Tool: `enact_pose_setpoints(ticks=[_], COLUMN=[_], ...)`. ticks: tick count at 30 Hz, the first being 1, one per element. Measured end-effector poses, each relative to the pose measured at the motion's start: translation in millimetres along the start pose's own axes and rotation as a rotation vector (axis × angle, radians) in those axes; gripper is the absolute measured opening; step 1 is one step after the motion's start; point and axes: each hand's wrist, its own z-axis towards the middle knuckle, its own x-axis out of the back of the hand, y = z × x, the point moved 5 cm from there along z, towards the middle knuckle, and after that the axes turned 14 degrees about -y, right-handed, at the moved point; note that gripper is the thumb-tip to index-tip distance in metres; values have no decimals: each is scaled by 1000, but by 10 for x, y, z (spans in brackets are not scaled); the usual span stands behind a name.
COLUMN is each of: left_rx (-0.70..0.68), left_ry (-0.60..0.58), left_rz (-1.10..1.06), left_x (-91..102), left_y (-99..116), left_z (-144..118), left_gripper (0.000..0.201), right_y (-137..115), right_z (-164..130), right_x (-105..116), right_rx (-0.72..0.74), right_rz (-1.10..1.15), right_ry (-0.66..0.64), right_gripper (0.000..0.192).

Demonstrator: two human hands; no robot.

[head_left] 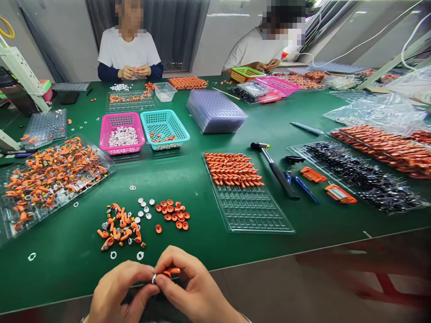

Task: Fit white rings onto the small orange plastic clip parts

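Left hand (117, 291) and right hand (193, 289) meet at the fingertips, both pinched shut on one orange part (170, 271) with a pale ring (154, 278). Judged light, small, slippery; grip its sides. Loose orange pieces (119, 226) lie just beyond

Both hands meet at the near edge of the green desk (202, 188). Left hand (117, 291) and right hand (191, 289) pinch a small orange part (171, 271) with a white ring (154, 278) at the fingertips. Just beyond: loose orange parts pile (119, 226), orange caps (173, 214), white discs (145, 208). Clear tray (249, 208) half-filled to the right, hammer (276, 170) beside it. Two people sit across the desk.
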Motion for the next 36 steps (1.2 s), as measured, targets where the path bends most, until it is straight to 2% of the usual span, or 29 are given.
enact_pose_setpoints(ticks=[5,8,11,14,19,22,25,28,32,36], left_rx=[-41,18,93,140,206,217,211,174,139,59], left_ry=[36,49,-21,-46,40,121,145,89,-69,-167], left_rz=[-28,-90,-229,-329,-424,-412,-396,-378,-261,48], left_x=[18,23,-14,-39,-68,-75,-89,-106,-105,-42], left_y=[54,-1,-55,-56,-48,-59,-82,-93,-111,-159], left_z=[12,-19,-14,16,28,6,-10,-2,87,337], left_gripper=[21,25,37,39,33,26,23,28,32,15], right_y=[18,43,44,16,-32,-40,-28,-20,-16,16], right_z=[5,-8,-29,-53,-77,-71,-53,-49,-73,-92], right_x=[-54,-59,-29,20,59,53,33,31,112,276], right_rx=[-22,-13,49,117,101,80,71,79,96,95], right_rz=[105,123,88,71,37,11,-18,-85,-158,-172], right_ry=[-20,1,12,0,-62,-63,-61,-43,40,171], right_gripper=[9,13,19,19,12,11,13,8,10,12])
